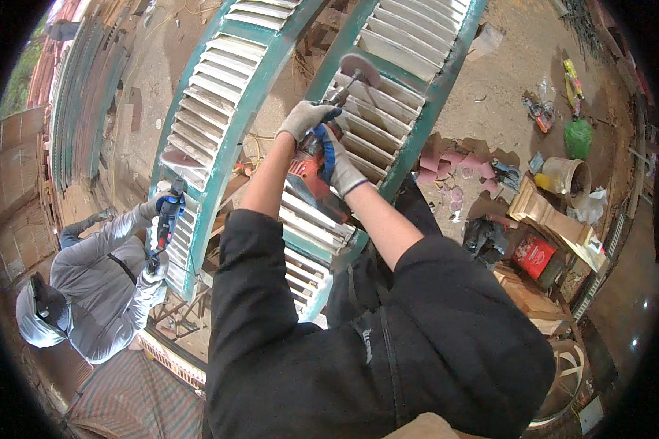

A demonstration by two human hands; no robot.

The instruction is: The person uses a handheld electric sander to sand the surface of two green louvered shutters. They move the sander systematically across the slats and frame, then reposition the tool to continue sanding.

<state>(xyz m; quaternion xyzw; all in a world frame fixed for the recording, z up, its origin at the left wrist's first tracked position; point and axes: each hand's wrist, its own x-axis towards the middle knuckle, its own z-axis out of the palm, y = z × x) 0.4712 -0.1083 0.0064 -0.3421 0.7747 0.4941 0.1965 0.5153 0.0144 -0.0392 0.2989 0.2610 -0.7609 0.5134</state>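
Note:
In grey-and-blue work gloves, both my hands are closed around a red and black power drill (313,179). My left hand (307,121) wraps the front of the drill, just behind its chuck. My right hand (340,164) grips it farther back, around the handle area. From the chuck a round sanding disc (361,69) sticks out over a louvred shutter (399,94) with a green frame and worn whitish slats. Whether the disc touches the slats, I cannot tell. The drill hides part of the shutter below it.
On the left, a co-worker (102,285) in a grey hooded jacket holds a power tool (167,219) against a second green shutter (216,88). At right lie a bucket (567,179), wooden boxes (542,212), a red packet (533,254), a green bag (578,139) and pink scraps (454,161).

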